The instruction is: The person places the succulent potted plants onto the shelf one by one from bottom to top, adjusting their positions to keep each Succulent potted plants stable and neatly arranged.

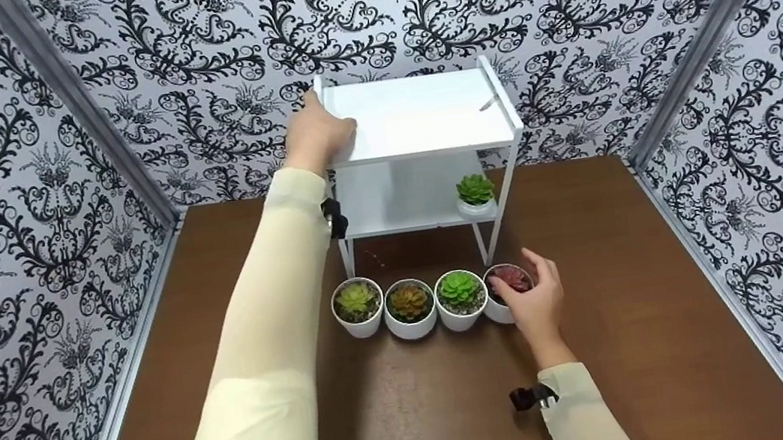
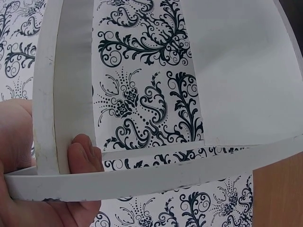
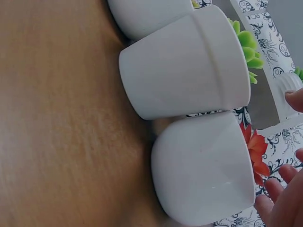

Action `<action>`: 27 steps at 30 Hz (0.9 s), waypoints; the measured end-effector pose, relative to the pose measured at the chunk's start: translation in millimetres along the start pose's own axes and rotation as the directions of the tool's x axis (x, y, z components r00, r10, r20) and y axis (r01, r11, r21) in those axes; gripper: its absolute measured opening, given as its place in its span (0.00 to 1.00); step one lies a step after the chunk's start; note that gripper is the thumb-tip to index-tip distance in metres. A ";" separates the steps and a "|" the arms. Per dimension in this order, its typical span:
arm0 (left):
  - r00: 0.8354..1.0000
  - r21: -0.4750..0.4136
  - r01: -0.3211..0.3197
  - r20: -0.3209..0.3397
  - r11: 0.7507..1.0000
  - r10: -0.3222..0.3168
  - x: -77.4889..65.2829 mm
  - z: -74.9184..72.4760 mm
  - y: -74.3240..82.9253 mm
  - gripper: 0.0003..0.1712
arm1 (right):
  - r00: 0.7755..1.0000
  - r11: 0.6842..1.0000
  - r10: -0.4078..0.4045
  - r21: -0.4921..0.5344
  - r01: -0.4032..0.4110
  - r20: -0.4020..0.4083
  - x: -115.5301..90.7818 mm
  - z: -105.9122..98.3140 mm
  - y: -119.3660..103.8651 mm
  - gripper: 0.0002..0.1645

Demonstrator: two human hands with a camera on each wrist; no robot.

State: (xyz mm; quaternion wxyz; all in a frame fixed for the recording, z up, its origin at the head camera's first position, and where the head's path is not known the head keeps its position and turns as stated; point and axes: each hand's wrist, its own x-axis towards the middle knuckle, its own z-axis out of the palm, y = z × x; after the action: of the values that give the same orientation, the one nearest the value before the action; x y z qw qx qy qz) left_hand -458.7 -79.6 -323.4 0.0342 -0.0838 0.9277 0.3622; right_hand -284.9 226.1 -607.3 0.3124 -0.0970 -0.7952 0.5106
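A white two-tier shelf (image 1: 415,114) stands at the back of the table. My left hand (image 1: 318,135) grips its upper left corner, with fingers curled round the white frame (image 2: 142,182) in the left wrist view. In front of the shelf, a white pot with a red succulent (image 1: 511,278) ends the row at the right. Over that pot is my right hand (image 1: 537,303), thumb and fingers spread apart; in the right wrist view the fingertips (image 3: 272,189) are right at the rim of the white pot (image 3: 203,170), near its red leaves.
Left of the red plant stand pots with a bright green succulent (image 1: 460,290), a brownish-orange succulent (image 1: 409,305) and a yellow-green succulent (image 1: 357,300). A small potted green succulent (image 1: 475,194) sits at the right of the lower tier. Patterned walls (image 1: 364,11) enclose the brown table (image 1: 417,413).
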 end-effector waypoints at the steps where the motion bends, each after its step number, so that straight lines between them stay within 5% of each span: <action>1: 1.000 0.001 -0.001 -0.002 1.000 0.001 -0.6 -0.2 0.4 0.59 | 1.000 1.000 0.001 0.001 -0.001 0.004 -0.6 0.0 0.3 0.43; 27: 1.000 -0.042 0.010 0.017 0.999 -0.009 -3.1 -1.8 0.2 0.58 | 0.996 0.996 0.054 -0.072 -0.050 0.064 -11.4 -0.6 15.7 0.51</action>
State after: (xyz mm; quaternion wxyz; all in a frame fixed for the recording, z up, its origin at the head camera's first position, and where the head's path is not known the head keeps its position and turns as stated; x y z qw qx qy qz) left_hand -455.7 -80.3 -321.5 0.0422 -0.0859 0.9191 0.3823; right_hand -278.2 228.4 -625.3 0.2690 -0.1117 -0.8197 0.4932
